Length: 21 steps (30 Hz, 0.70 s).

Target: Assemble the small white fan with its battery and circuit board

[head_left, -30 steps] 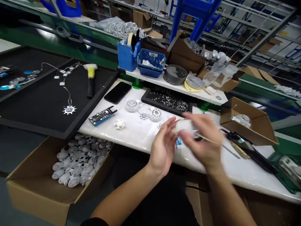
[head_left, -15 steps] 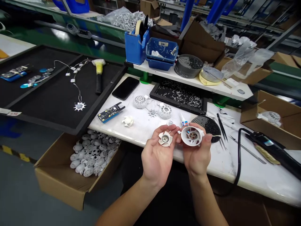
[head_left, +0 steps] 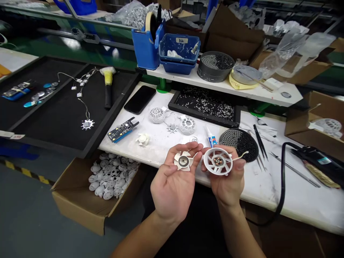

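My left hand [head_left: 172, 186] holds a small white fan impeller [head_left: 184, 161], its hub side facing up, between thumb and fingers. Beside it, my right hand [head_left: 227, 182] grips a round white fan housing [head_left: 218, 162] with spokes and a motor coil at its centre; a short white wire sticks out to the right. The two parts are apart. Just beyond my hands lie a glue tube [head_left: 211, 137] and a round dish of black grains [head_left: 239, 144]. Another white impeller [head_left: 142, 139] rests on the table to the left, near white domed grilles [head_left: 187, 125].
A phone [head_left: 140, 99], a circuit board on a battery [head_left: 123, 129] and tweezers [head_left: 260, 142] lie on the white table. At the right is a black-handled tool with a cable [head_left: 317, 163]. A cardboard box [head_left: 80, 206] of white housings stands below left. Blue bins [head_left: 179, 53] sit on the shelf.
The fan housing has tilted to face me more squarely, and its wire now shows. The impeller has shifted slightly left in my left hand. The camera view has moved a little.
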### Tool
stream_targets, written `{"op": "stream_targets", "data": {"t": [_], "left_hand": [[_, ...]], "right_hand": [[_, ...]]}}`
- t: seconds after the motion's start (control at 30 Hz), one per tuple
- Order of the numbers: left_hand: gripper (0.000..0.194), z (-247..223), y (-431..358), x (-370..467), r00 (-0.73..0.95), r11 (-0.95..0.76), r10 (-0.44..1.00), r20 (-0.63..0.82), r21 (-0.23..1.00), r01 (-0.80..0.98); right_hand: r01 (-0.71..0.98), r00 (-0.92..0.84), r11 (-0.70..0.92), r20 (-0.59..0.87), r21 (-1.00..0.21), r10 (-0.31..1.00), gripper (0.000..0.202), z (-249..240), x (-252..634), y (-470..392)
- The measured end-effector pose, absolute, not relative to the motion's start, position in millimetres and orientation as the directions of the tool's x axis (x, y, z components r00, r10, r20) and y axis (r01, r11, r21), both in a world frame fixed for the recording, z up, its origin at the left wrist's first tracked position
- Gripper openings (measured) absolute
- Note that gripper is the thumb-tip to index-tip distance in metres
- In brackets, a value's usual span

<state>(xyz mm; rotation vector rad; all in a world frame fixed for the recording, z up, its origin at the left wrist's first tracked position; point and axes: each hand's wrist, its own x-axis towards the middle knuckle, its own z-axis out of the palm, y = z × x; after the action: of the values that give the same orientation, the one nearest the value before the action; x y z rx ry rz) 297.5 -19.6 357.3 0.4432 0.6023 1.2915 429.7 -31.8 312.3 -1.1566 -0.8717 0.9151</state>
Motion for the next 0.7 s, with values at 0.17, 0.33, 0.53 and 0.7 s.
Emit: {"op": "stream_targets", "data": {"t": [0.17,0.33,0.53,0.7], "left_hand": [[0.039,362.3,-20.8,299.2,0.151,0.247,0.968,-0.201,0.643,-0.725],[0.043,360.6,-24.1,300.3,0.195,0.227,0.973,-0.126,0.697,-0.680],[0.043,362.0,-26.0,301.9,0.201,0.233,0.970,-0.139,0.770,-0.594],[0.043,362.8,-25.4,303.1,0.237,0.264,0.963,-0.131,0.638,-0.723]], "right_hand": [[-0.132,0.401,0.131,0.068,-0.983,0.913,0.063,308.8,430.7,-32.3],[-0.155,0.422,0.197,0.115,-0.968,0.899,0.063,310.2,428.9,-33.6],[-0.176,0.436,0.221,0.125,-0.959,0.891,0.063,312.8,426.8,-33.2],[-0.237,0.417,0.269,0.152,-0.933,0.896,0.057,316.7,425.4,-31.7]]}}
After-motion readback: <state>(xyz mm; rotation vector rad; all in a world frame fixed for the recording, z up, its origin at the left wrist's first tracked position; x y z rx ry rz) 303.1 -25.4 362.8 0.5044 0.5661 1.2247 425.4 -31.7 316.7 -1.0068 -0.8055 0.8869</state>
